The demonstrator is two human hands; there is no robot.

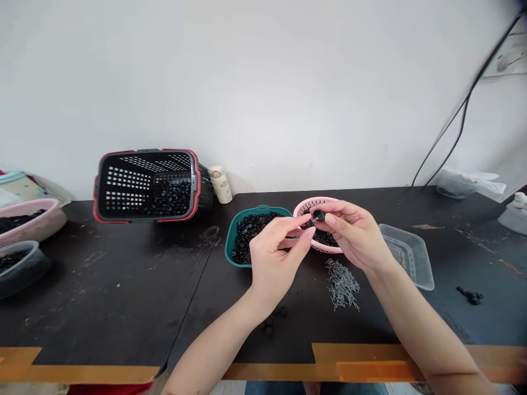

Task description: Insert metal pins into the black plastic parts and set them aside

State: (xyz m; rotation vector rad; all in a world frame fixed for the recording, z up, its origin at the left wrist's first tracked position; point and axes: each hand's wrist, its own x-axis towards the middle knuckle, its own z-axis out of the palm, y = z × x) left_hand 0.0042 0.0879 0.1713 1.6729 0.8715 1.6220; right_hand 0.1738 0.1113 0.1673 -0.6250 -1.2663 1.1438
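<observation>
Above the pink basket (329, 248), my two hands meet fingertip to fingertip. My right hand (356, 233) pinches a small black round cap (319, 215) between thumb and forefinger. My left hand (275, 258) is closed at the fingertips on a thin metal screw (315, 220), which points at the cap; a dark bit beside it is too small to make out. Behind my left hand stands a teal tray (229, 247) full of black ring-shaped pieces. Below my right hand lies a heap of small grey screws (342, 284).
A clear plastic tub (426, 269) sits beyond my right forearm. Loose black pieces (269, 325) lie under my left wrist, and others (471, 296) at right. A tipped black basket (96, 200), a pale bottle (222, 186) and a pink bowl (53, 216) stand at left.
</observation>
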